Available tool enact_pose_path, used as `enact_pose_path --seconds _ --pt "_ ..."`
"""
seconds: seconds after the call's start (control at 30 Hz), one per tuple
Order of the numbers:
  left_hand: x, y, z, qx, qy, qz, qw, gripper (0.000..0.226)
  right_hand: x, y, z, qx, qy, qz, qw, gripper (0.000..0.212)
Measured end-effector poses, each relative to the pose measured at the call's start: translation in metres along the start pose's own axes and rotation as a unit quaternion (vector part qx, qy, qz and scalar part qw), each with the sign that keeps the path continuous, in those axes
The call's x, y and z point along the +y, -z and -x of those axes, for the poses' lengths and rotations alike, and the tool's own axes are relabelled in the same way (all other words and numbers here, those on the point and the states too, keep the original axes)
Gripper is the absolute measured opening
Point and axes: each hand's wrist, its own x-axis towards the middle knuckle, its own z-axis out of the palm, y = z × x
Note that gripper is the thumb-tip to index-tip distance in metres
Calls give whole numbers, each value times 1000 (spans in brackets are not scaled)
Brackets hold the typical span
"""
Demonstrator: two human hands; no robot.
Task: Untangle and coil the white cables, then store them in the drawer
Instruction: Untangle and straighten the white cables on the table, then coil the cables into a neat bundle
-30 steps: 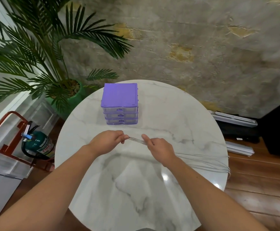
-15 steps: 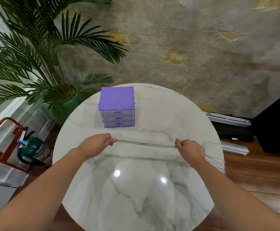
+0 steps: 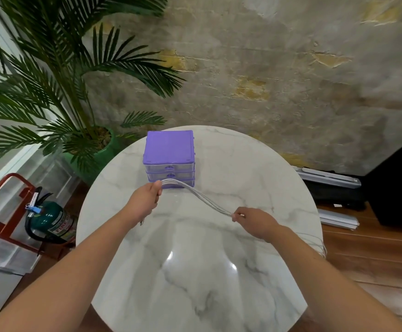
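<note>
Head view: marble table (image 3: 219, 271), seemingly glossy.

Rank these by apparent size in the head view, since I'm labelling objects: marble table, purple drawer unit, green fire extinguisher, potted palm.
1. potted palm and marble table: alike, unranked
2. purple drawer unit and green fire extinguisher: similar, unranked

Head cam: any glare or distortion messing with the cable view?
Head view: two glare spots on the marble table, near the front, clear of the white cables; wide-angle bending at the frame edges; cables sharp between left hand and right hand, faint past the table's right rim.
</note>
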Motion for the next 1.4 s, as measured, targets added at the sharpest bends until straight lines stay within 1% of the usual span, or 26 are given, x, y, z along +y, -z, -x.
enact_pose_path --seconds 0.07,0.1,0.17,0.2,0.27,0.3,0.33,0.4,0.43,0.53,0.6,0.7,0.77,0.8,0.83,0.93,1.03,1.1,1.17,1.27,1.33,1.4 --pt "4 2 0 2 -34 -60 998 41 -9 -1 -3 -9 -8 62 998 44" --pt "6 2 0 -2 -49 -81 996 42 -17 0 -4 -1 -2 72 997 54" --pt "11 2 2 -17 -69 -114 991 42 -43 3 -2 51 55 32 997 75" --pt "14 2 4 -26 -75 -122 989 41 -60 5 -1 88 106 1 991 80" --pt "21 2 7 -50 -83 -127 987 40 -95 6 -1 138 199 -50 969 78" --pt "24 2 9 -64 -82 -119 987 39 -109 6 -3 141 224 -74 962 71" --pt "26 2 10 -80 -76 -96 989 39 -121 5 -5 129 229 -96 960 58" --pt "30 5 11 -110 -53 -10 992 37 -132 3 -11 110 206 -116 965 27" --pt "32 7 13 -117 -41 38 992 37 -130 2 -13 111 196 -121 967 25" --pt "32 17 15 -118 -9 189 975 37 -108 -1 -12 122 151 -118 974 45" --pt "31 18 15 -115 11 261 958 36 -94 -5 -8 129 117 -132 976 55" --pt "28 12 9 -97 38 335 936 36 -84 -12 -1 131 91 -122 980 56" --pt "26 12 4 -73 53 400 912 36 -72 -17 2 139 60 -83 985 59" --pt "25 14 1 -59 55 420 904 36 -64 -20 3 145 34 -61 987 63" --pt "24 16 0 -43 55 422 904 37 -57 -22 4 151 15 -34 988 66" --pt "24 11 0 5 49 365 930 38 -53 -27 8 145 -6 44 988 65" --pt "32 -7 4 61 8 248 967 38 -68 -30 8 137 18 104 985 61" --pt "37 -16 7 87 -34 166 982 39 -78 -26 10 113 44 123 985 56" --pt "38 -25 9 82 -66 113 988 38 -89 -18 15 69 64 128 987 47" --pt "35 -38 11 41 -101 84 990 37 -107 0 22 6 85 80 993 43" --pt "36 -42 15 7 -115 68 991 39 -118 12 26 -32 96 7 995 42" --pt "39 -44 20 -15 -115 35 993 39 -124 24 29 -38 105 -77 991 48"
